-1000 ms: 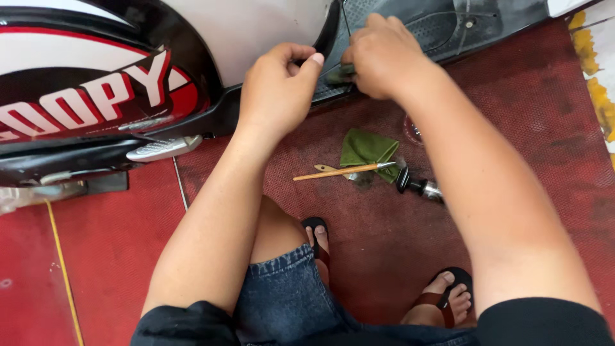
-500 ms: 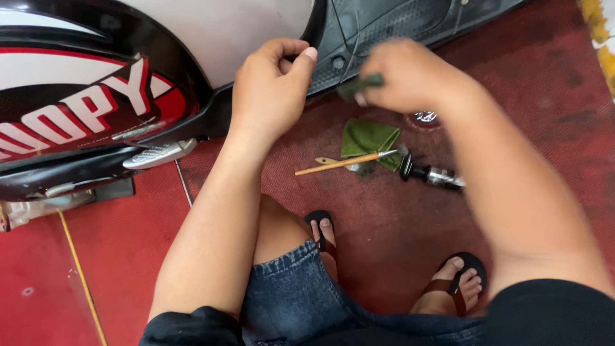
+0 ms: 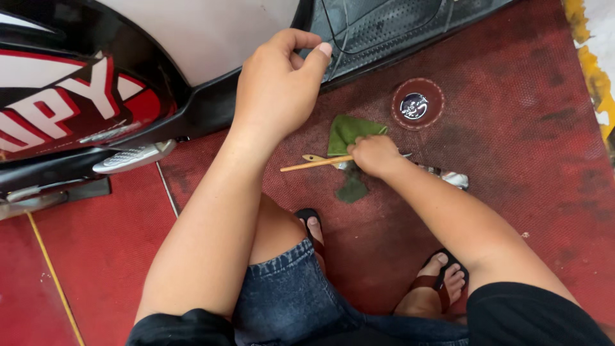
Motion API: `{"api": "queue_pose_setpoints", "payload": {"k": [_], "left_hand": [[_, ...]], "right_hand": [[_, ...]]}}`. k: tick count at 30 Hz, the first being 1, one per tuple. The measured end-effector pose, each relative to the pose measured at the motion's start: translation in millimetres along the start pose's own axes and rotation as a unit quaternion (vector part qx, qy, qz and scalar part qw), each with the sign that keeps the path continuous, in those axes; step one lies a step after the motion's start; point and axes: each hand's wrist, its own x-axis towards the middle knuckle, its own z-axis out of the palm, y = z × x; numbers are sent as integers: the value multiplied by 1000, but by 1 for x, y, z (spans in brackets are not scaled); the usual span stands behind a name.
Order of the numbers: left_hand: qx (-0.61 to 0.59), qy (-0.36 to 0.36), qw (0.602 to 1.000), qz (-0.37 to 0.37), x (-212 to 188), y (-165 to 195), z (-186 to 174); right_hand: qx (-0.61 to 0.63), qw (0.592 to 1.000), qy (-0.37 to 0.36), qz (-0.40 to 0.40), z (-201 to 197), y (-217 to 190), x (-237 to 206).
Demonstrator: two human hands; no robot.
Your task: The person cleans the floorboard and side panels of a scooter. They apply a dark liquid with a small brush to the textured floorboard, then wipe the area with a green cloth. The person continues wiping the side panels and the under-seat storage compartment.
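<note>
My left hand [image 3: 275,90] is curled against the lower edge of a scooter's black body panel [image 3: 205,106], thumb and fingers pinched together beside a thin cable. My right hand [image 3: 375,156] is down on the red floor mat [image 3: 525,160], closed on a dark green rag [image 3: 352,190] that hangs below it. That hand rests over a lighter green cloth [image 3: 349,131] and the end of a wooden stick [image 3: 307,165]. A shiny metal tool [image 3: 448,177] lies just behind the wrist, partly hidden.
A round red cap holding a shiny metal part [image 3: 435,102] sits on the mat beyond the cloth. The scooter's textured black footboard [image 3: 384,25] and silver footpeg [image 3: 131,157] border the top and left. My sandalled feet [image 3: 442,275] are near the lower edge.
My right hand left the scooter's footboard edge and dropped to the mat with the dark rag in it. My left hand stayed at the panel edge.
</note>
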Motion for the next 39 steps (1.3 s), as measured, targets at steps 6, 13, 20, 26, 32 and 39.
{"api": "queue_pose_setpoints", "payload": {"k": [6,13,20,26,32,39], "left_hand": [[-1,18,1000,2,7,0,4],[6,23,1000,1,6,8,15],[-37,65,997,25,5,11,16],[-51,51,997,23,0,14,24],[-38,49,998,29,-2,17,25],[-26,39,998,36,2,15,31]], "right_hand": [[-42,996,58,-52,11,0,-6],[-71,995,58,-48,-5,16,-28],[123,951,278,58,-29,101,-82],[324,836,428,116,-8,136,-82],[378,810,393,214,-2,133,-79],[397,820,351,214,6,134,-77]]}}
